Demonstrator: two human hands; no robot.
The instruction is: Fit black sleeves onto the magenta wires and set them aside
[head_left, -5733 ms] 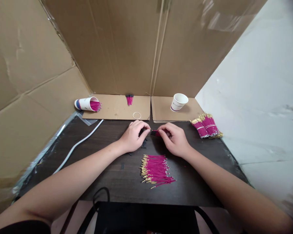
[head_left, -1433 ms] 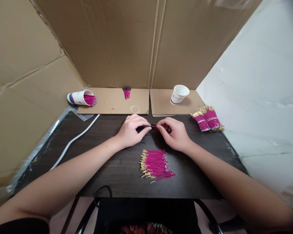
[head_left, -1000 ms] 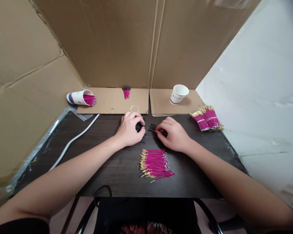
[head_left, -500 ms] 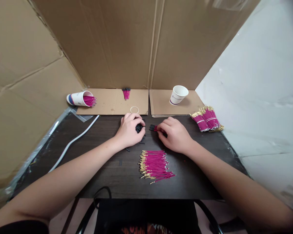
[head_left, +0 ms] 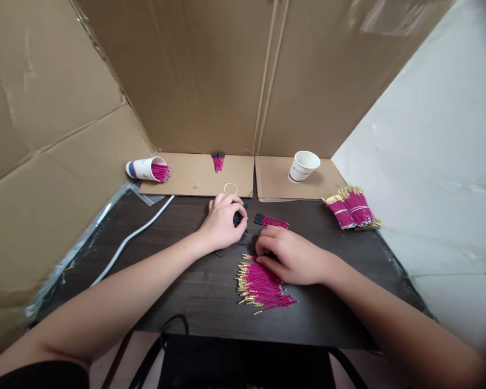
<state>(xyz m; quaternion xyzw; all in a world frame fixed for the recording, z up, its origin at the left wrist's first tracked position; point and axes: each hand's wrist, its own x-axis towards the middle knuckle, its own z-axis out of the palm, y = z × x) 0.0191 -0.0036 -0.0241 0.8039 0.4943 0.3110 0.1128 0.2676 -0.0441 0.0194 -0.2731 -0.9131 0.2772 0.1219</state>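
We find the left hand (head_left: 225,221) curled over a heap of black tubes (head_left: 237,219) on the dark table (head_left: 166,292); whether it grips any, we cannot tell. We note the right hand (head_left: 289,254) at the far edge of the pink wires (head_left: 261,283) — fingers bent, gold ends showing beside the fingertips, any pinch hidden from us. That pile lies near the person, gold ends leftward. Just beyond the right hand we record a flat row of black-capped wires (head_left: 272,221). Farther back, a paper cup (head_left: 303,166) stands upright on cardboard (head_left: 328,181).

This is probably a workshop: cardboard screens (head_left: 202,81), piled magenta wires (head_left: 261,283).
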